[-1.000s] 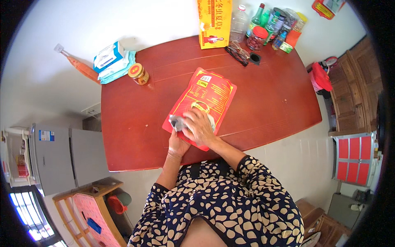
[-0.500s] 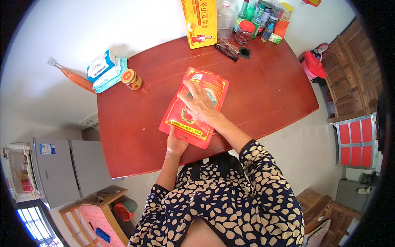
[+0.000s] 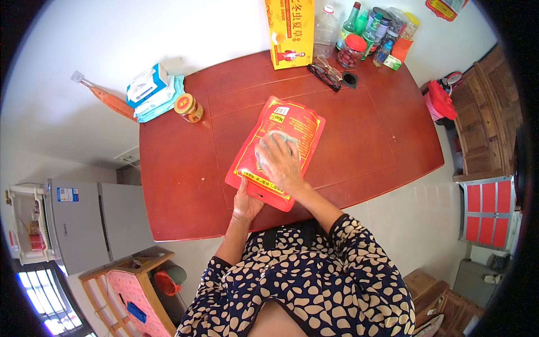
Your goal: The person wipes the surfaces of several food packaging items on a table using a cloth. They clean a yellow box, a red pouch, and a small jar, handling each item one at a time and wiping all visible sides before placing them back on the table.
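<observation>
Table, broad, of reddish-brown wood (image 3: 368, 129): spreads out beyond both your hands. Box, tall, bright yellow (image 3: 290, 33): stands far beyond your hands, along the back edge. Packet, flat, glossy red with yellow-edged printing (image 3: 304, 121): aslant beneath your right hand, its near end at your left. Stack of soft blue-and-white packs (image 3: 160, 92): well beyond your left hand, leftward. Right hand (image 3: 279, 165): laid on the packet's upper face, fingers bent; a pale patch shows under them, and whether they grip anything cannot be told. Left hand (image 3: 249, 203): clamped on the packet's near edge, thumb on top, apart from the right and nearer your body. Jar, clear, red-lidded, with dark red contents (image 3: 352, 51): far beyond your right hand. Jar, small, gold-lidded (image 3: 188, 106): beyond your left hand, beside the stack.
</observation>
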`<state>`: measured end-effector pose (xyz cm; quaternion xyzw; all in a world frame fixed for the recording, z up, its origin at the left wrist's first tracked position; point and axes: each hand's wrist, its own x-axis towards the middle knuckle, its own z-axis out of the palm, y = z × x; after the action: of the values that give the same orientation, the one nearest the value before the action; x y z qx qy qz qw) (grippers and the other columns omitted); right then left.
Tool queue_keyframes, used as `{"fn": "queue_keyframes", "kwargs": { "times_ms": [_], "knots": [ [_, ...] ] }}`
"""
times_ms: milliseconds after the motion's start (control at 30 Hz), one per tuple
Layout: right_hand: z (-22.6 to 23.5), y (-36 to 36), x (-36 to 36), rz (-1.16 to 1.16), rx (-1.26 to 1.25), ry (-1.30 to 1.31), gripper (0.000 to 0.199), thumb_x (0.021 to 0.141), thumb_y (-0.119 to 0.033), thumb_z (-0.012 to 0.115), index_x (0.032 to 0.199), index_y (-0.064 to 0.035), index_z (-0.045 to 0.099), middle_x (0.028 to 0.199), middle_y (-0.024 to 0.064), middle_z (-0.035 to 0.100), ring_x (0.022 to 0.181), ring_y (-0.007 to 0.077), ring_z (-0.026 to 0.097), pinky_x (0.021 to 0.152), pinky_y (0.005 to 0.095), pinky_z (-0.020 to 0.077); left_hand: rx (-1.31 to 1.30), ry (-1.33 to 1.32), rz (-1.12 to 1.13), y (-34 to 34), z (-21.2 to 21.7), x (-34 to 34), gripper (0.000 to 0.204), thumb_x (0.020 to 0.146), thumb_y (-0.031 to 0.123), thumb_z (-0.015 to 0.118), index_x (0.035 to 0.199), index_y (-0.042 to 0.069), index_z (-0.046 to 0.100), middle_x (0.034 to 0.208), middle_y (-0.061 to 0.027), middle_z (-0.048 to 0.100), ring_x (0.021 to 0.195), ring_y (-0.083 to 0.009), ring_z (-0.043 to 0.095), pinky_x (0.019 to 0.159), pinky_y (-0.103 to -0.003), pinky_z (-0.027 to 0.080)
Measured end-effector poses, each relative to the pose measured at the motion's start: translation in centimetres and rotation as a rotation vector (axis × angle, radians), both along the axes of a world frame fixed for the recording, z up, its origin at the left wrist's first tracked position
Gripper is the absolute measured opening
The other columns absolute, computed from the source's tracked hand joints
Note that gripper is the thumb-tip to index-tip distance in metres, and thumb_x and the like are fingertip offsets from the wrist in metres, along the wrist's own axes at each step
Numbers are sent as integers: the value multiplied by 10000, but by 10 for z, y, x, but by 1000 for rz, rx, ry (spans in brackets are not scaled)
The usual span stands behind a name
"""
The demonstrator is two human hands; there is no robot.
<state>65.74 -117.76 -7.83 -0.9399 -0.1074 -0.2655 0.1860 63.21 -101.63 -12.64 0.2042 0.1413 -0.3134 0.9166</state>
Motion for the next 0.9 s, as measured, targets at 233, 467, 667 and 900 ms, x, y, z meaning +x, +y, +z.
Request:
{"fn": "queue_keyframes", "kwargs": {
  "times_ms": [233, 467, 667, 900],
  "knots": [
    [12, -43, 92, -74, 12, -87, 384, 771, -204, 686, 1110, -103, 538, 996, 86, 602, 1036, 250, 542, 892, 479, 338, 59, 19, 43, -3, -7, 1, 545, 996, 422, 356, 1405, 61, 339, 1417, -138, 430, 1301, -309, 415, 1093, -499, 314],
    [18, -5, 71, 56, 15, -5, 241, 787, -183, 650, 996, -96, 565, 809, 73, 600, 884, 252, 577, 869, 469, 364, -31, 2, 56, -1, -9, 0, 485, 994, 379, 403, 1369, 71, 382, 1387, -118, 462, 1267, -287, 452, 1071, -483, 353],
    [6, 4, 40, 227, 18, -56, 270, 750, -153, 681, 990, -114, 565, 920, 53, 596, 1012, 237, 558, 886, 432, 375, 46, 24, 65, -5, 3, -3, 522, 999, 404, 361, 1405, 75, 345, 1419, -120, 428, 1304, -281, 409, 1101, -476, 303],
    [10, -18, 60, -45, 133, -18, 451, 729, -96, 685, 1149, -119, 521, 1104, 54, 577, 1160, 257, 502, 960, 463, 321, 67, -4, 71, -7, 0, -2, 524, 998, 413, 356, 1402, 79, 350, 1421, -114, 429, 1300, -282, 414, 1098, -480, 301]
  ]
}}
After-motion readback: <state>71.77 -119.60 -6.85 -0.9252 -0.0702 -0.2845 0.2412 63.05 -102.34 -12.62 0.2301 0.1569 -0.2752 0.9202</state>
